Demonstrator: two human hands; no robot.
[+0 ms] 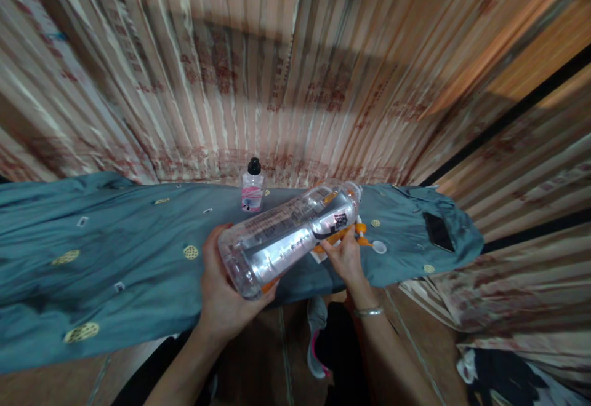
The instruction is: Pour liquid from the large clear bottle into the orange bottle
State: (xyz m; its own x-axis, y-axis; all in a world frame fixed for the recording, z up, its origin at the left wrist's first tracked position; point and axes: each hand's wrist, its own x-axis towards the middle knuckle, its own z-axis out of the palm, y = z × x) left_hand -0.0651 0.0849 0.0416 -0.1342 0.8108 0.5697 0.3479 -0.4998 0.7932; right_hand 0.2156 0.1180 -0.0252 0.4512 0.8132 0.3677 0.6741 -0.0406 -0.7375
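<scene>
A large clear plastic bottle (pixel 281 240) with a silver label lies tilted between my hands above the cloth, its neck to the upper right. My left hand (pixel 228 289) cups the base end, fingers partly hidden behind it. Near the neck end, my right hand (pixel 344 252) grips the bottle from below. Just beyond my right hand, partly hidden by the bottle, are an orange item (pixel 364 241) and a small pale round piece (pixel 379 246). Behind the large bottle stands a small clear bottle (pixel 252 187) with a black cap and pink label.
A teal patterned cloth (pixel 138 258) covers the long narrow surface. On its right end lies a black phone (pixel 438 231). Pleated curtains (pixel 258 74) hang behind, and dark bars (pixel 508 123) run along the right. Dark and light fabric (pixel 508 375) lies at the lower right.
</scene>
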